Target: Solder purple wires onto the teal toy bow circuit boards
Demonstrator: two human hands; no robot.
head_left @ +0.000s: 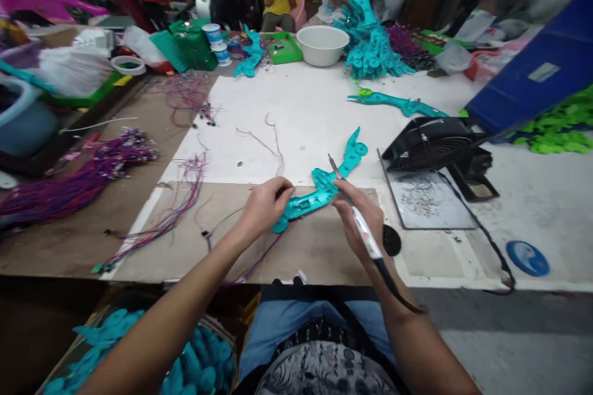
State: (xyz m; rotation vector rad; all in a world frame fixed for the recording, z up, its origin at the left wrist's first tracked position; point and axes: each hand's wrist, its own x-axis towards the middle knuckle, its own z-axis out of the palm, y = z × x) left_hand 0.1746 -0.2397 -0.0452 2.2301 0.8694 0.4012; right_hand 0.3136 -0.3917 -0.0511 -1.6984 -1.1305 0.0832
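Observation:
My left hand is closed in a pinch at the lower end of a long teal plastic part, which lies slanted on the table in front of me. My right hand is wrapped around a soldering iron. The iron's metal tip points up over the middle of the teal part, and its black cord runs back along my right forearm. Thin purple and red wires lie just left of my left hand.
A black fan and a metal plate sit to the right, with a blue disc near the table edge. Teal parts pile up at the back beside a white bowl. Two people sit beyond the table. A basket of teal parts stands below.

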